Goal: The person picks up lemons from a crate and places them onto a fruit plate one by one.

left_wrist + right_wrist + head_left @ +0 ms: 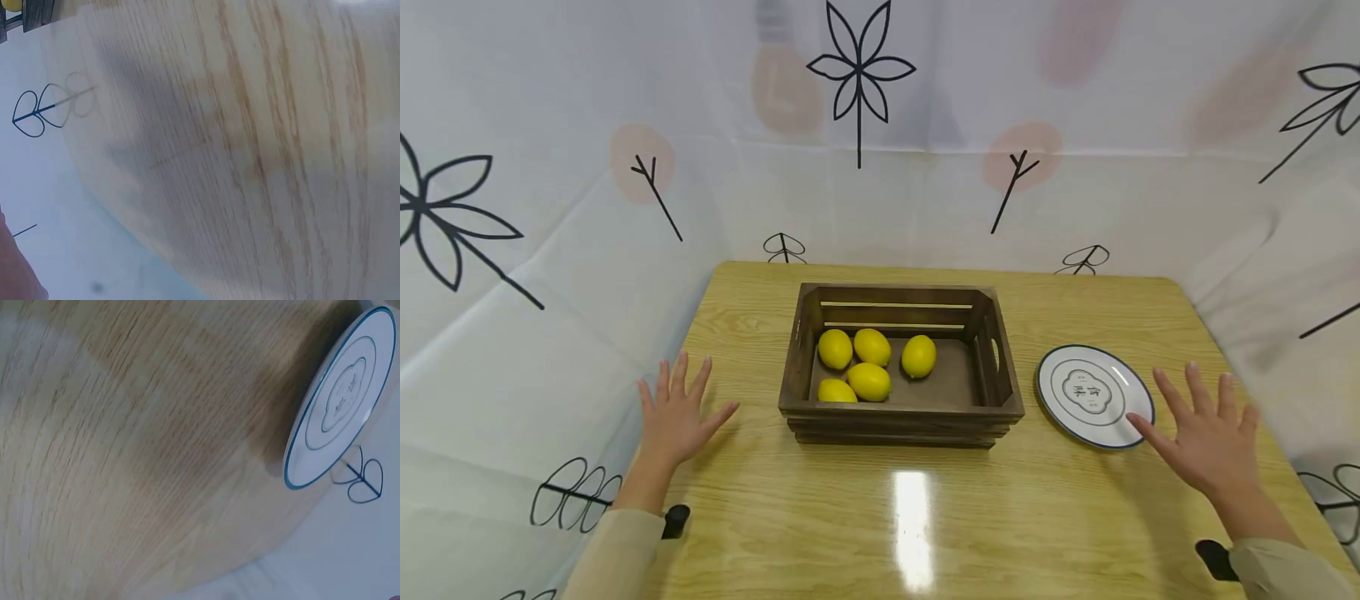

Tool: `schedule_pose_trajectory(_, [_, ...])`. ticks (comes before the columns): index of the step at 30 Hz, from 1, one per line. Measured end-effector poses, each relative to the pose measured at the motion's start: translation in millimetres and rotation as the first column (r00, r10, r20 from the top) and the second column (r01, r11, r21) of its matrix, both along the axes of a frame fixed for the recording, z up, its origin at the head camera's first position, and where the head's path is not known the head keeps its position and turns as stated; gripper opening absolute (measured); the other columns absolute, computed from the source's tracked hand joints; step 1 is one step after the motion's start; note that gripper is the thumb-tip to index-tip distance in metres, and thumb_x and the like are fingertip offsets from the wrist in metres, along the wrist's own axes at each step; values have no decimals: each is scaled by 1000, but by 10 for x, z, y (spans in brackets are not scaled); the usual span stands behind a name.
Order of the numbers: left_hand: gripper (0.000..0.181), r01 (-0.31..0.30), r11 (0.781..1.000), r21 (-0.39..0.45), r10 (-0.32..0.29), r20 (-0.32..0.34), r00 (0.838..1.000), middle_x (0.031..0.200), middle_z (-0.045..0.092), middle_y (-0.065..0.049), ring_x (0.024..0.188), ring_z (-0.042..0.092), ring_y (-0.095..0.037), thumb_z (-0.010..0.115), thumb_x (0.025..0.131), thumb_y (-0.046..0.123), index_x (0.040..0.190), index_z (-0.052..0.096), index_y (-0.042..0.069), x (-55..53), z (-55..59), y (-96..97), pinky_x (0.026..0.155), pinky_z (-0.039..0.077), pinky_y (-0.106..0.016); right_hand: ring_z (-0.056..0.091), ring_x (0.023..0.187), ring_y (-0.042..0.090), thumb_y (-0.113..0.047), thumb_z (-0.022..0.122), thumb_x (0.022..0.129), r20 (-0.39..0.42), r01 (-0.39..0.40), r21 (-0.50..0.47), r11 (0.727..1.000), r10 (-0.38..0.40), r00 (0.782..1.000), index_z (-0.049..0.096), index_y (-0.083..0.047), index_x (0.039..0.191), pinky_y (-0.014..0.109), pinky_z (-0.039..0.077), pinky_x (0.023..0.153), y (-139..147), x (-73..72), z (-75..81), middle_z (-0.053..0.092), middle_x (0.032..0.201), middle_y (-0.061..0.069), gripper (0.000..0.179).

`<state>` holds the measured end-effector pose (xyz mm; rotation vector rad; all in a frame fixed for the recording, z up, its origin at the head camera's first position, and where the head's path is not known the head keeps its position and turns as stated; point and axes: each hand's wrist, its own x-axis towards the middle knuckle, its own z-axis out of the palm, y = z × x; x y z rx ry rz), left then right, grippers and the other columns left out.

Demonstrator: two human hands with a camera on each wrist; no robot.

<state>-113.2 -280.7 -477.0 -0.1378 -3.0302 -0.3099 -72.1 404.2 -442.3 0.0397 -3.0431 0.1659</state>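
Observation:
My left hand [674, 421] is spread with straight fingers over the table's left side, left of a brown wooden crate [895, 425]. Several yellow lemons lie in the crate, most of them grouped at its left; one lemon [918, 357] sits apart near the middle. On the right, my right hand [1213, 437] is also spread, holding nothing. Its thumb overlaps the rim of a white plate [1090, 396] in the head view. Blue edging and a printed centre mark that plate, which also shows in the right wrist view.
The wooden table [820, 517] has a bright light reflection near its front. White cloth [925, 200] printed with plant drawings hangs behind the table and along both sides. A dark strap piece [676, 522] sits at the left wrist, another [1216, 560] at the right.

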Motion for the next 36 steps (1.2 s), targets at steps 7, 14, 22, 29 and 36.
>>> schedule_pose_trajectory(7, [84,9,998,56,-6,-52,999,152,3,-22,137,-9,-40,44,88,63,151,14,16,-34,29,44,103,-7,-63,-24,131,43,-55,48,89,-18,-13,-26,1000,12,1000,3,-24,151,72,-6,95,-55,-14,18,-6,152,22,83])
schedule_pose_trajectory(14, [86,43,986,159,-27,-103,994,151,8,-24,138,-1,-41,50,88,58,150,17,9,-76,75,105,103,9,-63,-24,131,43,-52,47,91,-23,-22,-78,997,20,1000,5,-22,151,69,-6,98,-104,-34,24,-9,152,21,80])
schedule_pose_trajectory(22, [83,77,932,355,-38,-114,993,150,15,-23,136,9,-42,58,88,48,150,18,10,-88,176,214,99,15,-67,-16,132,47,-49,47,92,-53,-40,-121,992,34,998,8,-17,151,71,3,97,-145,-71,26,-3,151,25,77])
schedule_pose_trajectory(29, [83,90,891,445,-50,-102,994,149,21,-19,134,18,-41,63,86,44,149,21,12,-95,287,327,97,22,-67,-12,132,50,-48,47,92,-70,-45,-136,990,36,997,11,-16,151,70,6,97,-184,-100,29,1,151,26,76])
schedule_pose_trajectory(36, [79,117,842,527,-90,-77,993,147,26,-19,133,22,-41,65,85,39,148,25,12,-99,376,444,97,22,-66,-11,133,48,-47,48,92,-74,-45,-156,987,34,997,12,-15,151,72,6,96,-204,-116,19,1,151,26,76])
